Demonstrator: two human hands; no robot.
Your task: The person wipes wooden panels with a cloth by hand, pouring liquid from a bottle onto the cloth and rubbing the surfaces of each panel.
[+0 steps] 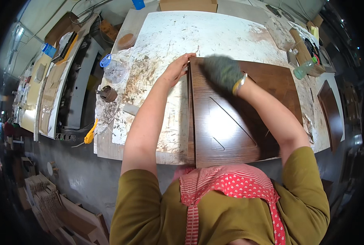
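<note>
A dark brown rectangular wooden panel (239,118), glossy and grained, with a shallow triangular groove cut into its face, lies flat on the white, paint-scuffed tabletop (165,36); its long axis runs away from the person, from the near edge of the tabletop by the apron toward the middle of the tabletop, and its near end overhangs that edge slightly. A narrow strip of the same dark wood (190,118) stands along the panel's left side, parallel to the long axis.

The left hand (177,69), bare, rests at the panel's far left corner; its fingers are curled over the top of the strip and pressed against it, the palm on the tabletop side, so the panel lies to the right of this grip and stretches back toward the person. The right hand (225,71) wears a grey-green knitted glove (blurred, so the fingers are hard to make out) and lies flat on the far end of the panel's face; whether its grip is spread or closed on anything, I cannot tell; the panel lies under it and extends toward the person.

To the left of the panel on the tabletop lie a crumpled clear plastic bag with a blue cap (112,69), a small round brown tin (108,94) and a yellow-handled tool (90,132); at the far right stands a pale green plastic bottle (304,68) beside a wooden box of oddments (306,49).
</note>
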